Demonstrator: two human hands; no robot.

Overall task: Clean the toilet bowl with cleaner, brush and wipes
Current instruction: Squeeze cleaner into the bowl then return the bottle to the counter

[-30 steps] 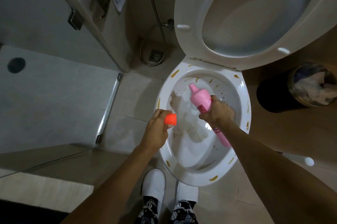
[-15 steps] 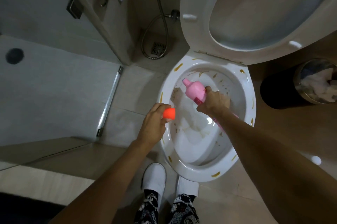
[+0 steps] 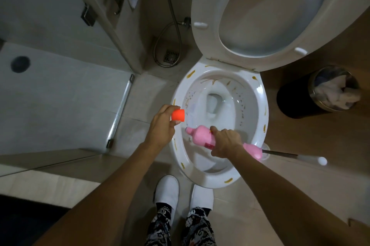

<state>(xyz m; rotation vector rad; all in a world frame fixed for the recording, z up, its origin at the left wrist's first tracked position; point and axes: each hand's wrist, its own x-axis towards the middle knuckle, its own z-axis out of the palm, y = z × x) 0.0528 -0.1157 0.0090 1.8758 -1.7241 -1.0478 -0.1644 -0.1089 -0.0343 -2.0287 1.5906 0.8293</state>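
Note:
The white toilet bowl (image 3: 259,105) stands open below me, with yellow-brown stains on its rim and inner wall. My right hand (image 3: 225,142) grips a pink cleaner bottle (image 3: 200,135), tipped on its side over the bowl's near left part, nozzle pointing left. My left hand (image 3: 162,125) pinches the bottle's orange cap (image 3: 178,115) just left of the rim. The seat and lid (image 3: 204,5) are raised at the back.
A toilet brush with a white handle (image 3: 308,158) sits on the floor right of the bowl. A dark bin (image 3: 290,103) filled with paper stands at right. A bidet hose (image 3: 176,31) and floor drain (image 3: 170,55) lie behind. A glass shower door is left.
My right hand has drawn the bottle back from the far side of the bowl to its near left part, nozzle now pointing left. The left hand still holds the cap.

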